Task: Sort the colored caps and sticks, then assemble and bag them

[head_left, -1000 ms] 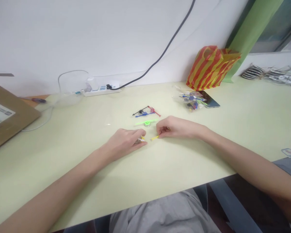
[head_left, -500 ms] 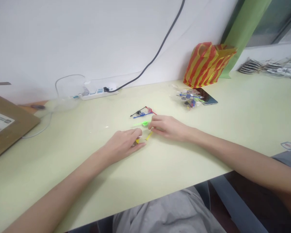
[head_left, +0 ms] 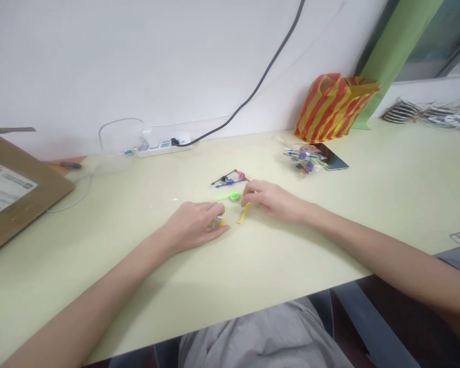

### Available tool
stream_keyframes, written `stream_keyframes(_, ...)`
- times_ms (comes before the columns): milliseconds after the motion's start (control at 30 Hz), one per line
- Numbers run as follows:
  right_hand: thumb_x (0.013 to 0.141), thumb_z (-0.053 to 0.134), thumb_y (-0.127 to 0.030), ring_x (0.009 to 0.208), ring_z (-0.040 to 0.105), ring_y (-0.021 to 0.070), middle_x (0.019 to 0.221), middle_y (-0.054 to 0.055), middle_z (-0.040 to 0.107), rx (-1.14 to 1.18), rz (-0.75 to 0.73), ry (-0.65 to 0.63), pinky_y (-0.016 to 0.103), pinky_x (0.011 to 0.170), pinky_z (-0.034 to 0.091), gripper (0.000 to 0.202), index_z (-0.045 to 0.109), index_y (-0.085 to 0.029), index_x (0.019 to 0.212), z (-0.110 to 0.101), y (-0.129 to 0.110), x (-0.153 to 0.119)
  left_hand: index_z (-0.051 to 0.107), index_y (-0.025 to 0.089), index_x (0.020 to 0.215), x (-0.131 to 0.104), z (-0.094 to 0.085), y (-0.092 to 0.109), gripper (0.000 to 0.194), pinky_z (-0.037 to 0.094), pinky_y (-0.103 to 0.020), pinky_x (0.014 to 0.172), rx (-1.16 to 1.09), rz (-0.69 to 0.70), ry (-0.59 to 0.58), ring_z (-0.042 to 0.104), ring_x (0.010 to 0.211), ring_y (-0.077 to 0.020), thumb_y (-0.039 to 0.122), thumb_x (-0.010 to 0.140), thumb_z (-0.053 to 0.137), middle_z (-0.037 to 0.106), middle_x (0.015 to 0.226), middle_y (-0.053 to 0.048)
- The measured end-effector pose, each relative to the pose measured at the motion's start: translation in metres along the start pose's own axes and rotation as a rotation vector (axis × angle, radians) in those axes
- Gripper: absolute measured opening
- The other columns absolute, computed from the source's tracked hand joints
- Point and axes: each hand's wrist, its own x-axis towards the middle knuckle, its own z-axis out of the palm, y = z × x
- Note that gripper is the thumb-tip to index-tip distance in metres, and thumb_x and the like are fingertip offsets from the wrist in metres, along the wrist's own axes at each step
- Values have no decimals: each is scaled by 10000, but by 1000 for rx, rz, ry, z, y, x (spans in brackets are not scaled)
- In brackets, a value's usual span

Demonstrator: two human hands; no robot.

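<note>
My left hand (head_left: 195,221) curls its fingers and thumb around a small clear piece with some yellow on it (head_left: 221,223); most of it is hidden. In my right hand (head_left: 266,199), the fingertips pinch one end of a thin yellow plastic strip (head_left: 244,214), which points down toward the table. A bright green arrow-like piece with a round middle (head_left: 234,197) lies just left of my right fingers. Behind it rests a cluster of black, blue and red arrow-like pieces (head_left: 230,179) with round middles.
A clear bag of similar pieces (head_left: 304,158) lies by a dark phone (head_left: 331,156), before a red-and-yellow striped bag (head_left: 333,110). A power strip (head_left: 163,146) with a black cable (head_left: 253,94) stands along the wall. At left is a cardboard box (head_left: 23,189).
My right hand has drawn slightly away to the right with the yellow strip, widening the gap from my left hand. The whole view has shifted a little.
</note>
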Motion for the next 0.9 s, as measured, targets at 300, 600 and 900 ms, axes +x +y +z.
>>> stream_keyframes(300,969,465,-50,952,594,224,1002,110,636,56,-3,-23,357,873,475,280,720,-157,1009,4,-3,3,615,222,1017,1,5,5,222,394,-248,595,-239,-164,14,607,583,-150,375,1010,453,665,692,23)
stream_keyframes(600,924,447,10,995,573,228,1046,110,620,42,-26,-52,374,919,474,327,697,-160,1050,4,-1,1,592,234,1066,6,0,9,257,395,-261,602,-239,-266,-7,630,627,-184,373,1045,376,683,736,6)
stream_keyframes(900,919,450,5,1124,579,259,1221,149,641,45,-84,-6,423,965,480,433,638,-171,1267,11,-18,3,592,242,1068,3,6,-3,221,336,-266,562,-41,-271,-37,591,554,-202,369,1028,416,596,599,24)
